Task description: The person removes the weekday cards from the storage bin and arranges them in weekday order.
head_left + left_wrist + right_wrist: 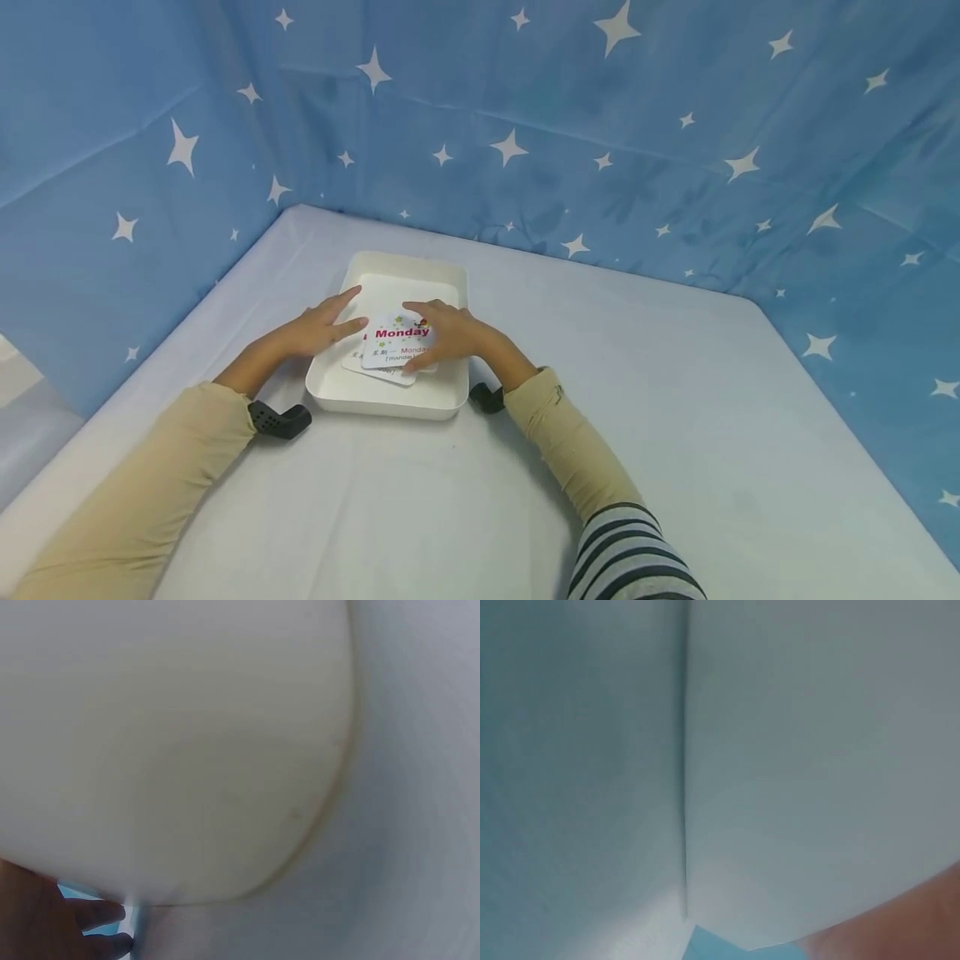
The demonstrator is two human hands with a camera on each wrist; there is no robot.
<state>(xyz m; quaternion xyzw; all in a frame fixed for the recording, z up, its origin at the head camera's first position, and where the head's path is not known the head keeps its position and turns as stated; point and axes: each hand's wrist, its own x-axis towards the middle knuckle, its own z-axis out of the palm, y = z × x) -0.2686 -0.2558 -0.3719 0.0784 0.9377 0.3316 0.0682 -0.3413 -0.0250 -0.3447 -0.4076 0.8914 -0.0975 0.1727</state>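
Note:
A white rectangular tray (386, 408) holds a small overlapping set of flash cards. The top card (386, 346) reads "Monday" in red, with stars and Chinese text; part of another card (393, 377) shows below it. My left hand (318, 327) reaches over the tray's left side, fingers extended toward the cards' left edge. From the right, my right hand (447, 332) spreads over the top card, thumb at its lower edge and a finger near its upper edge. Both wrist views are mostly filled by the tray's outer wall (187, 787), with only parts of the hands showing.
The tray stands on a white-covered table (675, 417), toward its far left corner. A blue curtain with white stars (480, 108) hangs behind and at the sides. Black wrist devices (279, 421) sit under both wrists, close to the tray's near corners.

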